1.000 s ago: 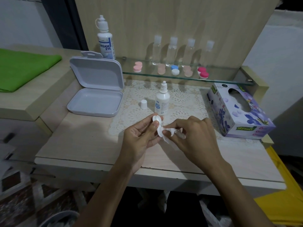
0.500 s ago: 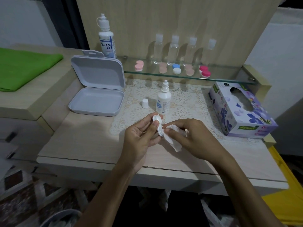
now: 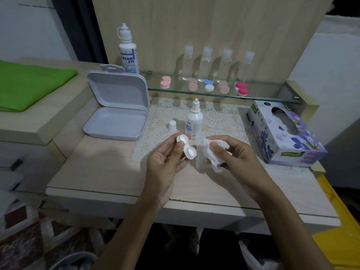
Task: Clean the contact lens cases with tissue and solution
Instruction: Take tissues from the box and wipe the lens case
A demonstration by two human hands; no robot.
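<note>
Gripping a white lens case (image 3: 186,147) in my left hand (image 3: 166,162), I clutch crumpled tissue (image 3: 211,152) in my right hand (image 3: 236,158), both just in front of the uncapped solution bottle (image 3: 194,123).

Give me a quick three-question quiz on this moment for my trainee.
1. True or false: the small bottle on the lace mat has its cap on.
2. Which of the hands holds the crumpled tissue?
3. The white lens case is: A) on the glass shelf B) in the left hand C) in the grey box.

Key: 1 false, the cap stands beside it; 2 the right hand; 3 B.
</note>
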